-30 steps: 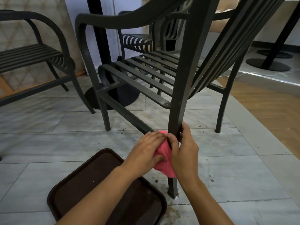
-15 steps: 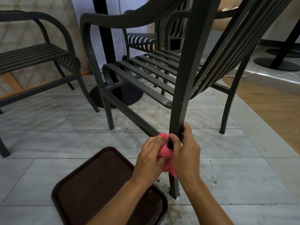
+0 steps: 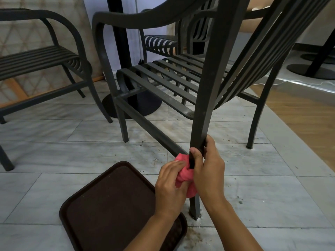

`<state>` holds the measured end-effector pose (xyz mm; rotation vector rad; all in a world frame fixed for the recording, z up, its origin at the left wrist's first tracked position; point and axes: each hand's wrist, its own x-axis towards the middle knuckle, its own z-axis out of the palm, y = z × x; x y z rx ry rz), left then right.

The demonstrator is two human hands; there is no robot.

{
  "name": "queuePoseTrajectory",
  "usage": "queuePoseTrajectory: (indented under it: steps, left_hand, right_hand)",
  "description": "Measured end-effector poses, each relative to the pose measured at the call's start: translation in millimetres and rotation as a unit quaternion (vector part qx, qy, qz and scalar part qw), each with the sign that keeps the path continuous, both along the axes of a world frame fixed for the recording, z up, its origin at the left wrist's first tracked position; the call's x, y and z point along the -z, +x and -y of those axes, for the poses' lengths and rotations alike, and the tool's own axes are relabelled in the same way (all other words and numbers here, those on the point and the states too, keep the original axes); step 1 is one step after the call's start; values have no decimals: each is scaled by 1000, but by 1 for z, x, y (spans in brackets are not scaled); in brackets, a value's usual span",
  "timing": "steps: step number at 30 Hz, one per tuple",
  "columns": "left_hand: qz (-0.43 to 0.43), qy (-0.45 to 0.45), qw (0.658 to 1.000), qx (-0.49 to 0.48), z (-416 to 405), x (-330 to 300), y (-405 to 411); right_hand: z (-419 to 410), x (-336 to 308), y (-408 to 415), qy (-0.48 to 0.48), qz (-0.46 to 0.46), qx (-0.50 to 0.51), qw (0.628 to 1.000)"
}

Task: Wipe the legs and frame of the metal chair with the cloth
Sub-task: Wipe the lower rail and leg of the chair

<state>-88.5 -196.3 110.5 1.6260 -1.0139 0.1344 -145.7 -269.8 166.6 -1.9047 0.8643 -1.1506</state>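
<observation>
Cloth (image 3: 184, 175), pink, bunched on near chair leg (image 3: 201, 124), frame 6 o'clock. Left hand (image 3: 170, 189) fingers clamped on cloth; right hand (image 3: 208, 169) fingers curled round leg. Risk: cloth slips off the narrow leg; grit on floor (image 3: 272, 178) smears back near foot.

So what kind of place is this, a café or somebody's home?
Most likely a café or restaurant: several matching slatted metal chairs, pedestal table bases on the floor, and a brown serving tray lying on the tiles.
</observation>
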Motion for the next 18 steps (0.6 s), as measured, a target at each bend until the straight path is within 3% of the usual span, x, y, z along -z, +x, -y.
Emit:
queuePoseTrajectory:
  steps: [7, 13, 18]
  left_hand:
    - [18, -18, 1000, 12, -6, 18, -12]
    - [-44, 22, 997, 55, -14, 37, -22]
    - [-7, 3, 1000, 29, -22, 35, -12]
  right_hand:
    - [0, 1, 0, -7, -2, 2, 1000]
    - [2, 0, -3, 1, 7, -21, 1000]
    - [5, 0, -6, -3, -9, -31, 999]
